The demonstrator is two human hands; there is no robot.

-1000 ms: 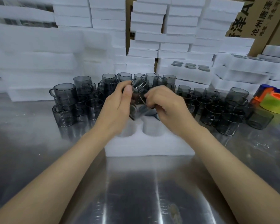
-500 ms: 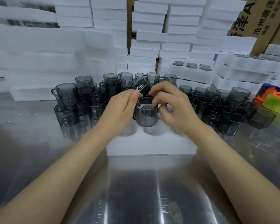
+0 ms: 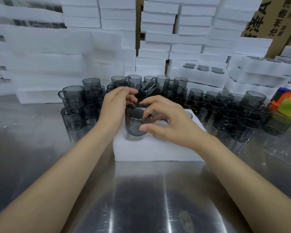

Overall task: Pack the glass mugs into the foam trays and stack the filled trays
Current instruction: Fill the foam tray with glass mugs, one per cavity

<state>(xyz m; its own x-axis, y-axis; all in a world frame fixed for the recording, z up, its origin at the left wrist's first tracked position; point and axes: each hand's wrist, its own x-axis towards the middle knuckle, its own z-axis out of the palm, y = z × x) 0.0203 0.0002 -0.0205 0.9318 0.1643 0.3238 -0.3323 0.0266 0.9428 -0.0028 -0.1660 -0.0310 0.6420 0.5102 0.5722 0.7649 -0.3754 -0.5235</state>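
2 hands [image 3: 166,122], 1 held mug [image 3: 134,125], 1 foam tray [image 3: 158,152] beneath, loose mugs [image 3: 74,96] uncountable.

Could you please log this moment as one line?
mug: upright in foam tray, front-left pocket | left hand: holds rim | right hand: holds side

Bright overhead light, streaky glare on the steel table [image 3: 141,199] (strongest near centre), soft blur, wide-angle bowing at edges

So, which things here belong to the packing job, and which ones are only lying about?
Belonging to the job:
- held mug, gripped by left hand and right hand
- foam tray under it
- loose mugs behind
- filled trays at right

Just lying about:
- green and orange items
- cardboard boxes
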